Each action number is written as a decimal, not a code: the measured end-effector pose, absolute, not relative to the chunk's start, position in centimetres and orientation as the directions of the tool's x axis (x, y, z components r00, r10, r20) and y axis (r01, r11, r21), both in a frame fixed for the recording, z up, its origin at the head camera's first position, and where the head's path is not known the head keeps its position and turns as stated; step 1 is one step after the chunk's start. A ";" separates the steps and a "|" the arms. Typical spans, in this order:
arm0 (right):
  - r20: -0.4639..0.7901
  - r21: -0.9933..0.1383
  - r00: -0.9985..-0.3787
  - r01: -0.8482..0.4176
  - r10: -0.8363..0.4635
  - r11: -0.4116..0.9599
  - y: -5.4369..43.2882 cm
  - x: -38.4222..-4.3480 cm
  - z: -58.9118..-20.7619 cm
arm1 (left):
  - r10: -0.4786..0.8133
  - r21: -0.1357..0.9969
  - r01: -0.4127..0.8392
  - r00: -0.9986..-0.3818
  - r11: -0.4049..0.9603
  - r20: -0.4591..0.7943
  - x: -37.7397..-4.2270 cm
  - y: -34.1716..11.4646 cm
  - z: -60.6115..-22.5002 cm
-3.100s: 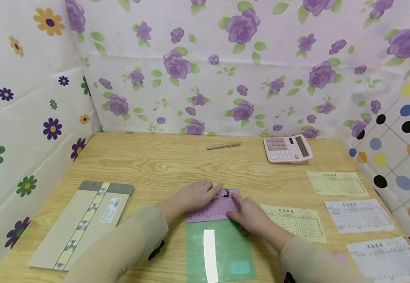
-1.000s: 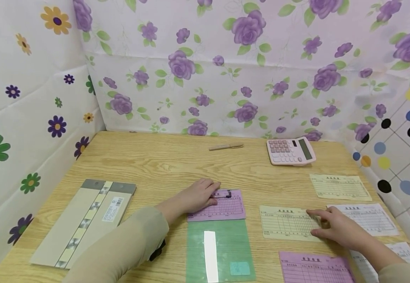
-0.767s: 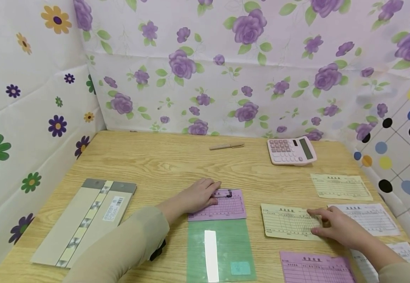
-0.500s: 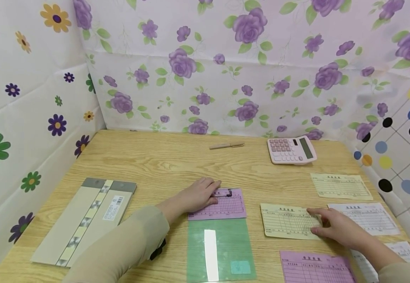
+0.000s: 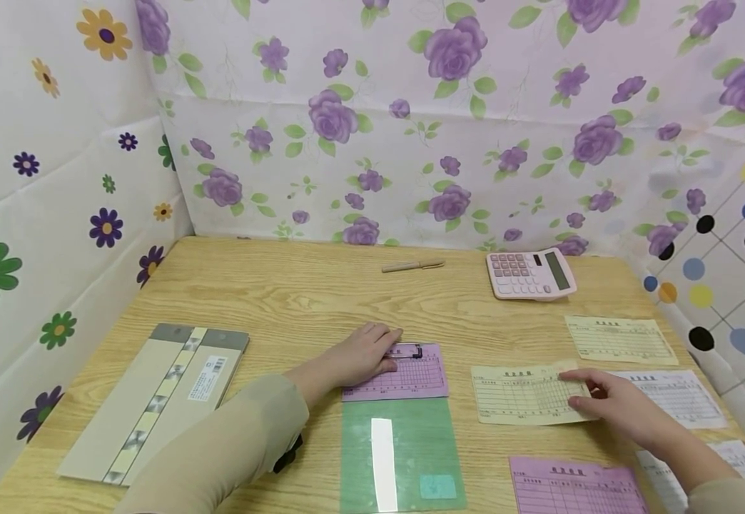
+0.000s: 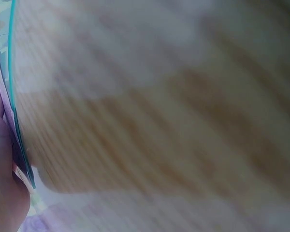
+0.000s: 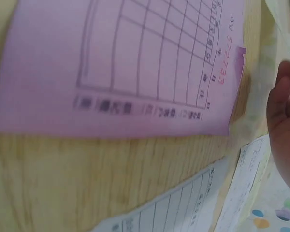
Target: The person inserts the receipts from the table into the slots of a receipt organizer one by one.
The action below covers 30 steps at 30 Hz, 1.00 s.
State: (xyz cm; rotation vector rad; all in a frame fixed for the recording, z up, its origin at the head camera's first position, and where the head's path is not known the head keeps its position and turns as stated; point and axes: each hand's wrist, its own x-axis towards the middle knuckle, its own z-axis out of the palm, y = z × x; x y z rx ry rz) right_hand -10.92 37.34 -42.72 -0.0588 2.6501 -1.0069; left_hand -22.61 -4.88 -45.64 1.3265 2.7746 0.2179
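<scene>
My left hand lies at the upper left corner of a translucent green clipboard, its fingers and thumb around the left end of the metal clip. Under that clip sits a purple printed form. In the left wrist view, the hand shows at the left margin, against the clipboard's teal edge. My right hand pinches the right end of a yellow form, raised slightly off the table; its far fingertips are hidden. In the right wrist view, the hand appears at the right margin.
Another purple form lies nearest me on the right. Beyond the right hand are white forms and a second yellow form. A pink calculator and a pen lie at the back, a beige board at left.
The right hand has left the clipboard, reached right to the yellow form, taken its right end and raised it a little. The left hand has stayed at the clip.
</scene>
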 end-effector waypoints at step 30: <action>-0.197 -0.801 -0.959 0.038 -0.203 0.597 35.4 -12.6 -39.6 | 0.775 0.158 0.764 -0.632 0.625 -0.008 -22.7 -4.8 -45.6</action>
